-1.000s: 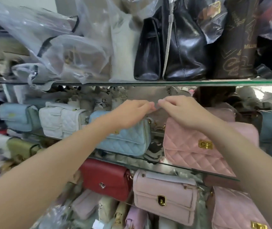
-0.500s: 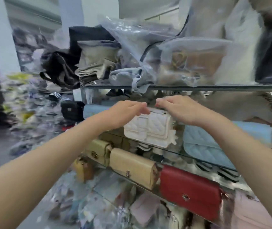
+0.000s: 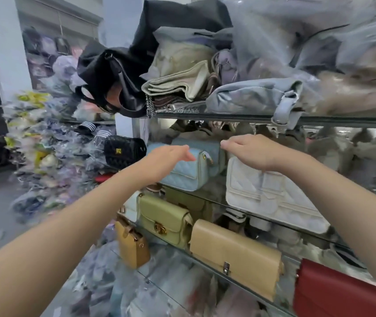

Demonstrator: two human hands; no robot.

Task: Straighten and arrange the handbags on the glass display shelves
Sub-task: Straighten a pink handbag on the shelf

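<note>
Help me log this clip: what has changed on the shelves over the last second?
Both hands travelled left, away from the pink bag: the left hand now hovers over the light blue bag, the right hand over the white quilted bag. The hands, nearly touching before, have parted. Nothing was gripped; the bags stayed put.

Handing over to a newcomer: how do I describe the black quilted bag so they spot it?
Start at the glass shelf heaped with plastic-wrapped bags and look below its left end. The black quilted bag sits left of the light blue quilted bag; only it is black with a gold clasp.
</note>
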